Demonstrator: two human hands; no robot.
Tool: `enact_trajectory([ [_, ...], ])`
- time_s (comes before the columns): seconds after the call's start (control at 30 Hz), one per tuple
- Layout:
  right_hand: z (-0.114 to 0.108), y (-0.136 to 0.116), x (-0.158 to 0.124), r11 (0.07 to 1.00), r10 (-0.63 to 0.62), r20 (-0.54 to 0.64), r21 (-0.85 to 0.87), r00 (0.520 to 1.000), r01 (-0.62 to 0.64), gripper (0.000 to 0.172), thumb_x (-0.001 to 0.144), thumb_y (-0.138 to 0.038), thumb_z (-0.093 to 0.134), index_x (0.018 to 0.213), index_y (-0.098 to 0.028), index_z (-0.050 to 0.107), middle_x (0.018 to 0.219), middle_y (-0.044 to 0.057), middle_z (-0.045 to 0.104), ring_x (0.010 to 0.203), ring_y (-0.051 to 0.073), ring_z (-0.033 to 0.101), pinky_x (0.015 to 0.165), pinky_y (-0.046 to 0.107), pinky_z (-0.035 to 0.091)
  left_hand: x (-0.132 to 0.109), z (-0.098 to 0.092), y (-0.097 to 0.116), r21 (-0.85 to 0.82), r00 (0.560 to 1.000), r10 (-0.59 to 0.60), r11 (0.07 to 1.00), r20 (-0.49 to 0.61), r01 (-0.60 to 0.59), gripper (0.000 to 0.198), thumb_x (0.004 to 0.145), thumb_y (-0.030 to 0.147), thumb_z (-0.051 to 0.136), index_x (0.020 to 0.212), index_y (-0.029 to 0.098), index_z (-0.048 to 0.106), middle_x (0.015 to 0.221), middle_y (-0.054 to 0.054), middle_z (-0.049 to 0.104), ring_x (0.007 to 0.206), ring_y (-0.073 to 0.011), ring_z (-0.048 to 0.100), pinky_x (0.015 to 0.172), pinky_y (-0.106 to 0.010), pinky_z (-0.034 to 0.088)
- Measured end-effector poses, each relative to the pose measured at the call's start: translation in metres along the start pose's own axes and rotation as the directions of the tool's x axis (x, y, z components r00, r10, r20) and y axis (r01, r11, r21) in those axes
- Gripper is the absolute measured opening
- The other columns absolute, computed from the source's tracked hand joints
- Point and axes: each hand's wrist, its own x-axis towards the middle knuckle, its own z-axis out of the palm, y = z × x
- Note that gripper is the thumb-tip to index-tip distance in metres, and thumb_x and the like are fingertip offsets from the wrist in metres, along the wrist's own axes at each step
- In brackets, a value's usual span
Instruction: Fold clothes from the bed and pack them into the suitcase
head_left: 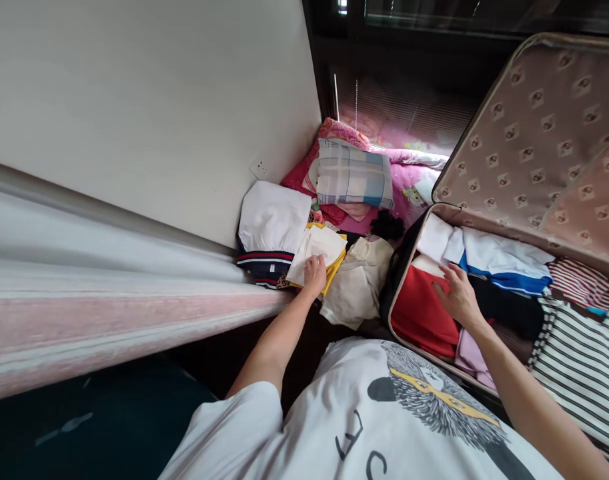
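My left hand (315, 273) reaches forward onto a folded white garment (318, 252) that lies on a yellow one (335, 270); its fingers curl over the white cloth's near edge. My right hand (456, 293) lies flat with fingers spread on a red garment (420, 310) inside an open suitcase (395, 293). Packed beside it are a white and blue top (504, 261), something black (509, 307) and striped clothes (579, 353).
A white folded shirt over a navy striped one (271, 230) sits by the wall. A cream garment (357, 280) lies beside the suitcase. A plaid pillow (353, 175) and pink bedding (414, 180) are behind. The suitcase lid (539, 140) stands open.
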Motion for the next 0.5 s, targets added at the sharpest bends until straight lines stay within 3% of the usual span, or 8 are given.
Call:
enact_trajectory([
  [0.07, 0.000, -0.009, -0.002, 1.000, 0.003, 0.002, 0.025, 1.000, -0.003, 0.053, 0.088, -0.045, 0.056, 0.133, -0.019, 0.066, 0.144, 0.020, 0.055, 0.110, 0.033, 0.069, 0.099, 0.053, 0.057, 0.009, -0.014, -0.005, -0.268, 0.996, -0.089, 0.959, 0.008, 0.088, 0.048, 0.086, 0.004, 0.056, 0.131, 0.015, 0.066, 0.137, -0.021, 0.060, 0.131, -0.0341, 0.055, 0.113, -0.046, 0.041],
  [0.13, -0.002, -0.021, -0.003, 0.998, -0.003, 0.002, 0.061, 1.000, 0.002, 0.050, 0.088, -0.043, 0.055, 0.131, -0.019, 0.067, 0.141, 0.020, 0.058, 0.105, 0.032, 0.071, 0.096, 0.053, 0.058, 0.024, -0.034, -0.013, -0.531, 0.979, -0.199, 0.824, 0.055, 0.197, 0.035, 0.080, 0.006, 0.063, 0.113, 0.014, 0.073, 0.121, -0.019, 0.070, 0.129, -0.0352, 0.059, 0.112, -0.046, 0.042],
  [0.2, -0.004, -0.037, -0.002, 0.993, -0.020, -0.002, 0.120, 1.000, 0.020, 0.047, 0.089, -0.042, 0.055, 0.128, -0.019, 0.068, 0.138, 0.019, 0.061, 0.101, 0.030, 0.073, 0.094, 0.051, 0.059, 0.041, -0.059, -0.024, -0.669, 0.963, -0.242, 0.698, 0.118, 0.257, 0.024, 0.075, 0.010, 0.068, 0.098, 0.012, 0.074, 0.100, -0.016, 0.074, 0.122, -0.0364, 0.064, 0.105, -0.046, 0.048],
  [0.27, -0.006, -0.056, 0.000, 0.977, -0.039, 0.013, 0.209, 0.999, 0.036, 0.043, 0.089, -0.043, 0.057, 0.124, -0.020, 0.070, 0.136, 0.018, 0.063, 0.097, 0.028, 0.074, 0.092, 0.049, 0.060, 0.053, -0.085, -0.036, -0.730, 0.966, -0.202, 0.633, 0.165, 0.257, 0.024, 0.073, 0.014, 0.069, 0.096, 0.010, 0.073, 0.085, -0.012, 0.075, 0.109, -0.0348, 0.070, 0.095, -0.044, 0.055],
  [0.37, -0.003, -0.086, 0.005, 0.917, -0.038, 0.122, 0.399, 0.992, -0.014, 0.045, 0.088, -0.048, 0.064, 0.122, -0.019, 0.071, 0.119, 0.015, 0.071, 0.091, 0.026, 0.074, 0.086, 0.046, 0.061, 0.051, -0.117, -0.045, -0.840, 0.975, -0.114, 0.495, 0.191, 0.222, 0.035, 0.070, 0.020, 0.069, 0.103, 0.009, 0.072, 0.081, -0.008, 0.076, 0.093, -0.0310, 0.074, 0.088, -0.043, 0.060],
  [0.43, 0.003, -0.108, 0.008, 0.826, -0.023, 0.252, 0.549, 0.967, -0.124, 0.051, 0.086, -0.054, 0.070, 0.125, -0.020, 0.069, 0.111, 0.013, 0.074, 0.090, 0.026, 0.073, 0.085, 0.045, 0.061, 0.040, -0.129, -0.042, -0.934, 0.982, -0.055, 0.303, 0.178, 0.186, 0.038, 0.065, 0.021, 0.072, 0.102, 0.012, 0.072, 0.086, -0.009, 0.078, 0.094, -0.0329, 0.075, 0.090, -0.047, 0.061],
  [0.5, 0.010, -0.129, 0.010, 0.665, -0.011, 0.406, 0.686, 0.914, -0.297, 0.059, 0.083, -0.060, 0.075, 0.127, -0.021, 0.068, 0.114, 0.013, 0.075, 0.095, 0.026, 0.073, 0.085, 0.043, 0.061, 0.024, -0.134, -0.030, -0.979, 0.983, 0.011, 0.096, 0.181, 0.179, 0.037, 0.063, 0.022, 0.074, 0.099, 0.014, 0.073, 0.090, -0.010, 0.079, 0.100, -0.0367, 0.075, 0.092, -0.051, 0.061],
])
